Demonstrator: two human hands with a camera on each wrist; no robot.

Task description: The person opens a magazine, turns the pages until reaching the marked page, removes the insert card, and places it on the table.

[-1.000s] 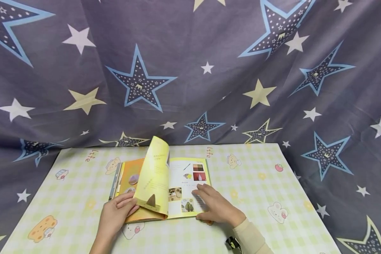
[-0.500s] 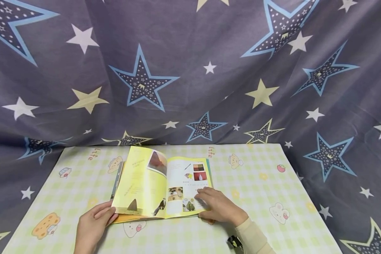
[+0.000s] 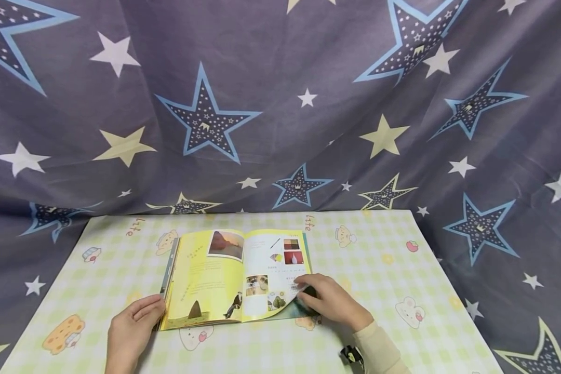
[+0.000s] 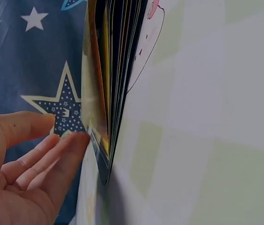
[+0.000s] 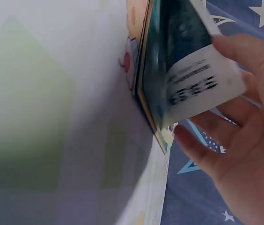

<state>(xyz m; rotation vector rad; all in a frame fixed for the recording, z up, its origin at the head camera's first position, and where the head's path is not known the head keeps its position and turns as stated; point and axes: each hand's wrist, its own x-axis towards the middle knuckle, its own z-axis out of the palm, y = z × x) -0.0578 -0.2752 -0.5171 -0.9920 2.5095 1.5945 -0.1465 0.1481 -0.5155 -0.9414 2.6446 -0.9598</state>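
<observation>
An open picture book [image 3: 205,275] lies on the table, its left page yellow with a sunset photo and its right page white with small pictures. At the book's lower left edge is my left hand [image 3: 133,330]; in the left wrist view its fingers [image 4: 69,150] reach the edge of the page stack, with the thumb apart from them. My right hand [image 3: 336,304] pinches the lower right corner of the right page [image 3: 257,259] and lifts it. In the right wrist view that page [image 5: 202,89] curls up between thumb and fingers, and a dark teal sheet [image 3: 292,310] shows beneath.
A green-and-white checked cloth [image 3: 374,332] with cartoon prints covers the table. Behind it hangs a dark curtain [image 3: 271,130] patterned with stars. A black strap [image 3: 350,356] shows by the right sleeve [image 3: 378,348].
The yellow page has swung left and now lies flat. My left hand moved left with it and let it go. My right hand has taken the right page's corner and raised it.
</observation>
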